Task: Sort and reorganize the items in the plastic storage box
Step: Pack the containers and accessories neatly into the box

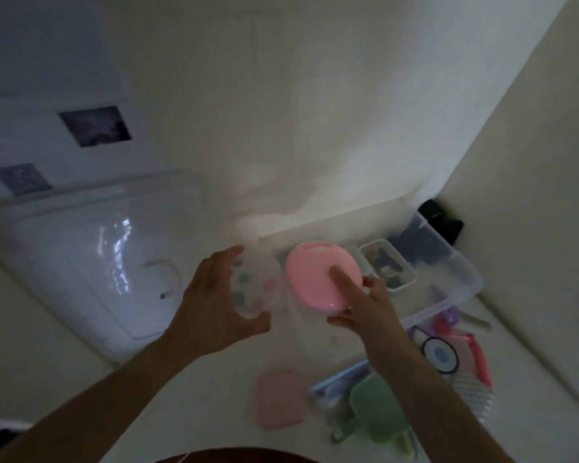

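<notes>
Head camera looks down on a pale surface in dim, blurred light. Largest is the clear plastic lid (91,262), lying flat at the left. To its right, against the wall, sits the clear plastic storage box (462,279), open, with a small rectangular clear container (386,264) of dark bits inside and dark items further back.

Over the box's near-left end, the right hand (371,309) holds a round pink case (321,279): the thumb lies beneath its near edge, one finger (345,279) stretches flat across its top, and the other fingers curl at its right side. Just left of it, the left hand (214,305) grips a clear round container (258,289) with coloured pieces inside, fingers spread wide over its far side and thumb under the near edge. The two containers are just beside each other; whether they touch I cannot tell.

Near the person lie a pink square case (281,397), a green mirror (378,412), a white-ribbed brush (475,394) and a round black-rimmed mirror (440,355).
</notes>
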Demonstrator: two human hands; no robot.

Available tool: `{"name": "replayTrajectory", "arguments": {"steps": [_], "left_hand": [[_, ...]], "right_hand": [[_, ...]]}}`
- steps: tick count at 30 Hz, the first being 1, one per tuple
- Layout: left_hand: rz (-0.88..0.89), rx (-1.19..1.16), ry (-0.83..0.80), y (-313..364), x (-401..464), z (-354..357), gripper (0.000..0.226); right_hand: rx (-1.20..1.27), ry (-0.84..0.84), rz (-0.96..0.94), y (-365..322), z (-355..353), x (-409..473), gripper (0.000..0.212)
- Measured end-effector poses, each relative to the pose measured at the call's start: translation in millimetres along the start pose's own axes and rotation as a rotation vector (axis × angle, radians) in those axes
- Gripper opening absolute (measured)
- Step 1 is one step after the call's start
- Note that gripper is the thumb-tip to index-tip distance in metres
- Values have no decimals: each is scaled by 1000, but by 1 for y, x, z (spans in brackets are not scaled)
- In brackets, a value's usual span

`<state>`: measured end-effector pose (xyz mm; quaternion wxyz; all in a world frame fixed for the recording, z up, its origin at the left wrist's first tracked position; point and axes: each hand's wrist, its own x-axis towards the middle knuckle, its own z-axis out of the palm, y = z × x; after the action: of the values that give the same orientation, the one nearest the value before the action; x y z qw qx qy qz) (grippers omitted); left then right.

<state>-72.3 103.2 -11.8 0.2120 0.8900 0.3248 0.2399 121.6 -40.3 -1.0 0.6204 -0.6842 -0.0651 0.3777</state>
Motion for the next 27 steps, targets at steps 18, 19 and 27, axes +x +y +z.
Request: {"name": "replayTrajectory", "arguments": {"steps": [18,19,27], "left_hand": [[131,215,-238,85,192,228,107],[120,237,-259,84,196,237,106],[92,268,-381,61,207,278,99]], "right_hand": [[45,449,223,-3,-131,257,93],[23,463,247,1,-132,266,95],[83,403,254,17,-128,311,66]]}}
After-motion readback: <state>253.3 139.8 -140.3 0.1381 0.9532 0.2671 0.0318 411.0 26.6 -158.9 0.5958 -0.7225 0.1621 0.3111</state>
